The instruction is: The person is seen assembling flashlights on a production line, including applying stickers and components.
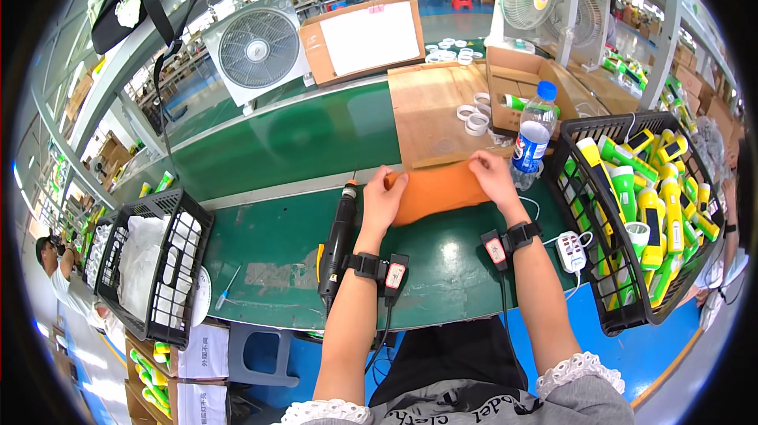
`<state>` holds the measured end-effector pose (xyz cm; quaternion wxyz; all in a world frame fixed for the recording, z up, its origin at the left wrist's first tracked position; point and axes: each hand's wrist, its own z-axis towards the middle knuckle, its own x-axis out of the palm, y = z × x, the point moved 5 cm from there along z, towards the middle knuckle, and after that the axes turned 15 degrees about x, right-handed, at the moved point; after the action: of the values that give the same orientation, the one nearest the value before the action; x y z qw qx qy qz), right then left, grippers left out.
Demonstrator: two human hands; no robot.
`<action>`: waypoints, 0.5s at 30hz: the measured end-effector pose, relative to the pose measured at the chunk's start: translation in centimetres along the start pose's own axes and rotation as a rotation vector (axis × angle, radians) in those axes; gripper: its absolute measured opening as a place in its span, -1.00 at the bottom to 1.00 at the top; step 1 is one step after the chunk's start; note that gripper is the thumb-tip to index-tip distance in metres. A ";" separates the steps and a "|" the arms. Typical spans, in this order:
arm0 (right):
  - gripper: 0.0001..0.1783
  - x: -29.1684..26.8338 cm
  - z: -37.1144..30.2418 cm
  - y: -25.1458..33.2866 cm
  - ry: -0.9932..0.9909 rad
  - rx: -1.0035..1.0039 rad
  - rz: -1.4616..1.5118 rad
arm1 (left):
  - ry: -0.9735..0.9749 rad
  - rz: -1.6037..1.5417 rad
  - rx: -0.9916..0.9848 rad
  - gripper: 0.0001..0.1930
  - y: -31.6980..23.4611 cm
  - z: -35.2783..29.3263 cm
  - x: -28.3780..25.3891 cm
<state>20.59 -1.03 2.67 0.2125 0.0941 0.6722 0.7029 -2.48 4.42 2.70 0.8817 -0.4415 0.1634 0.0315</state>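
Observation:
An orange cloth [439,191] is stretched between my two hands above the green table. My left hand [381,198] pinches its left edge between thumb and fingers. At the other end, my right hand [494,177] grips the upper right corner. The cloth hangs fairly flat, its lower edge near the tabletop. Beside my left forearm lies a black electric screwdriver [340,231] with an orange tip. A clear bottle [533,137] with a blue cap and blue label stands just right of my right hand. Both wrists wear black straps with small cabled devices.
A black crate [588,267] of yellow-green flashlights stands at right, beside a white charging hub [570,253]. Another black crate [150,267] with clear plastic parts sits at left, near a small screwdriver [228,288]. Behind are white rings [476,122], a cardboard box [505,69] and a fan [257,50].

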 end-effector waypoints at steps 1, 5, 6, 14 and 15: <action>-0.82 0.2 -0.1 -0.1 -0.019 -0.062 -0.205 | 0.023 0.034 -0.002 -0.80 0.5 -0.3 0.1; -0.85 0.2 -0.6 -1.4 -0.024 -0.075 -0.630 | 0.232 0.216 -0.057 -0.74 0.7 -1.2 0.5; -0.86 0.1 -0.7 -1.8 -0.010 -0.017 -0.762 | 0.233 0.212 -0.056 -0.74 1.1 -1.3 0.7; -0.66 3.9 -1.4 0.6 0.348 -0.197 -0.286 | 0.283 0.054 0.128 -0.81 -1.2 -0.7 2.6; -0.67 4.6 -1.4 -0.1 0.350 -0.251 -0.382 | 0.387 0.067 0.109 -0.80 1.0 -1.1 3.8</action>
<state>15.94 -0.37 1.74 0.2318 -0.1842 0.6118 0.7335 0.65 3.78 0.08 0.8549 -0.3851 0.3460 -0.0338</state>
